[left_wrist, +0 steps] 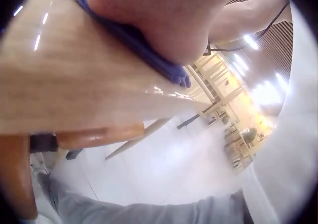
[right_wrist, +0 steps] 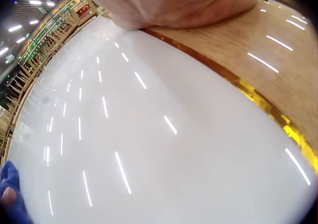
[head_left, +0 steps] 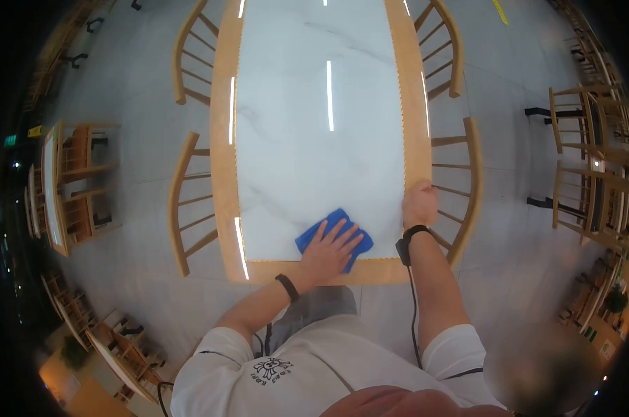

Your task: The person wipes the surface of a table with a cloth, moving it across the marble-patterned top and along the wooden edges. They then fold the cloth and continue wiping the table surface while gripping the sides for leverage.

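In the head view, my left hand point(head_left: 326, 256) lies with spread, straight fingers on a folded blue cloth point(head_left: 339, 219), pressing it to the near end of the table point(head_left: 314, 160). The cloth overlaps the white marbled top and the wooden border. In the left wrist view, the cloth's edge point(left_wrist: 144, 55) shows under the heel of that hand. My right hand point(head_left: 420, 203) rests on the wooden border at the table's right side, its fingers folded in. Only its heel point(right_wrist: 184, 10) shows in the right wrist view, and its fingertips are hidden.
Wooden chairs with spindle backs stand on both sides, the nearest at the left point(head_left: 182, 205) and right point(head_left: 473, 187). A gold strip point(right_wrist: 268, 110) runs between the white top and the border. A cable point(head_left: 413, 306) hangs from the right wrist. More tables and chairs stand farther off.
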### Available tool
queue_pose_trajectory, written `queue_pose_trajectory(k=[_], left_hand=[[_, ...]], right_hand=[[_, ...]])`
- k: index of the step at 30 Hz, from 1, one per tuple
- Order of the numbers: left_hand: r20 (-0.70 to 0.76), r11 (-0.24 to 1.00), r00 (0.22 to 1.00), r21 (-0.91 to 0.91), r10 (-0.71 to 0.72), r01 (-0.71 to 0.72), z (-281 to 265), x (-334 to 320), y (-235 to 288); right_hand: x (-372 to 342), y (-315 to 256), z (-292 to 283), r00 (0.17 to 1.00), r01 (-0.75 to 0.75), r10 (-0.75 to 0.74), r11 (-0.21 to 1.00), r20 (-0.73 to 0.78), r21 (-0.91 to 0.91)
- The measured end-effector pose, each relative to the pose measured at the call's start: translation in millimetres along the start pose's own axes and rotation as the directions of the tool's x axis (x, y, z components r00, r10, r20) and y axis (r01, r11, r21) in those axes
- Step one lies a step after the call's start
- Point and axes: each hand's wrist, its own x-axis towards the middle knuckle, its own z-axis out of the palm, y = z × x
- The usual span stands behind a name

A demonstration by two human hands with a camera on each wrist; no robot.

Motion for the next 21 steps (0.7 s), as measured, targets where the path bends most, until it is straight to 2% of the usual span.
queue_pose_trajectory(k=[8,11,16,21], left_hand=[[-0.134,0.998,0.991,0.06,0.006,0.002,-46.1,139.3,-68.7],[-0.177,0.99,0.984,0.133,-0.017,0.041,-57.7,198.5,-95.8],[-0.284,0.979,0.955,0.152,-0.089,0.136,-75.0,295.3,-137.0],[-0.371,0.958,0.921,0.2,-0.121,0.206,-86.7,381.7,-176.1]], right_hand=[[0.3,3.4,5.1,1.0,0.001,-0.001,1.0,-0.03,0.014],[-0.7,2.0,2.1,1.0,-0.017,0.017,1.0,-0.01,0.004],[-2.2,4.4,3.0,1.0,-0.015,0.015,1.0,-0.021,-0.026],[-1.7,-1.1,-2.8,0.997,-0.072,0.073,0.997,0.038,-0.042]])
